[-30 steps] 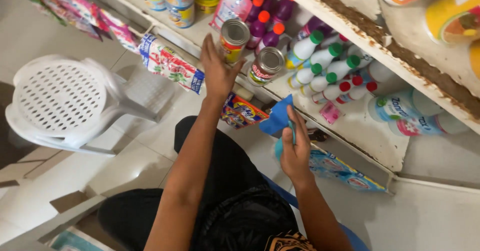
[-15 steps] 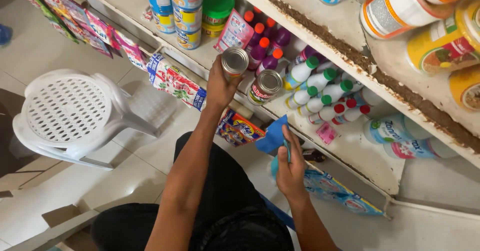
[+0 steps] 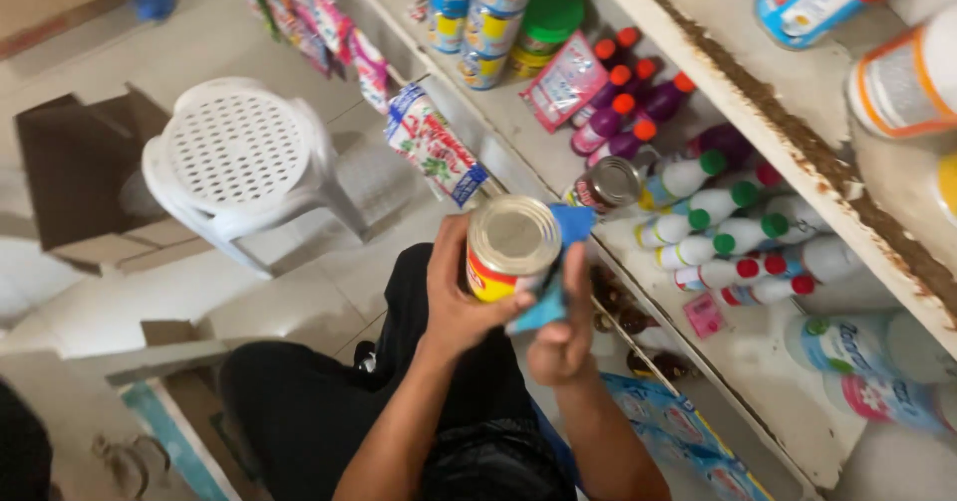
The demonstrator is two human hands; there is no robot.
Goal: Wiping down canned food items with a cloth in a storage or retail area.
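Yellow-labelled tin can (image 3: 510, 250) stands upright, lid skyward, gripped by left hand (image 3: 461, 297); right hand (image 3: 564, 334) presses blue cloth (image 3: 554, 274).

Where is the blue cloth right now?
In the head view, the blue cloth is near frame centre, held in the right hand against the right side of the tin can that the left hand grips, just below another can on the shelf.
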